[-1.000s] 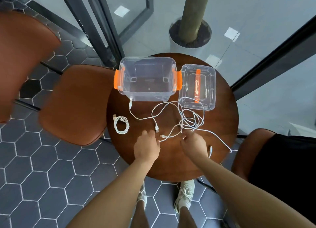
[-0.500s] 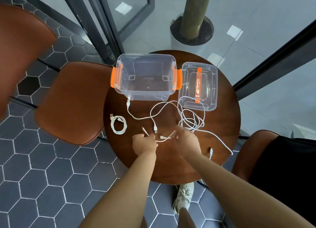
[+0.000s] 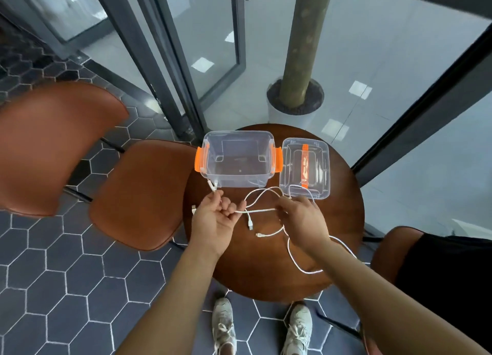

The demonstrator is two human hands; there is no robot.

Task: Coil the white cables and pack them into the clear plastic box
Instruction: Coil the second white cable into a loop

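A clear plastic box [image 3: 237,177] with orange latches stands open and empty at the far side of the round wooden table [image 3: 266,269]. Its clear lid [image 3: 322,168] lies to its right. A stretch of white cable [image 3: 259,210] runs taut between my hands above the table. My left hand [image 3: 214,220] is closed on one part of it, near a plug by the box's front corner. My right hand [image 3: 303,221] pinches it further right. More loose white cable [image 3: 298,264] loops over the table below my right hand. A coiled cable's plug [image 3: 193,209] peeks out left of my left hand.
Brown chairs [image 3: 138,192] stand to the left of the table, and another chair [image 3: 391,248] with black fabric on it is at the right. A tree trunk in a planter [image 3: 295,98] and glass door frames stand beyond the table. My shoes [image 3: 223,325] show below.
Both hands have lifted from the table's near part toward the box, and now hold a cable stretched between them. The tangle has been pulled partly apart. The camera view has tilted up.
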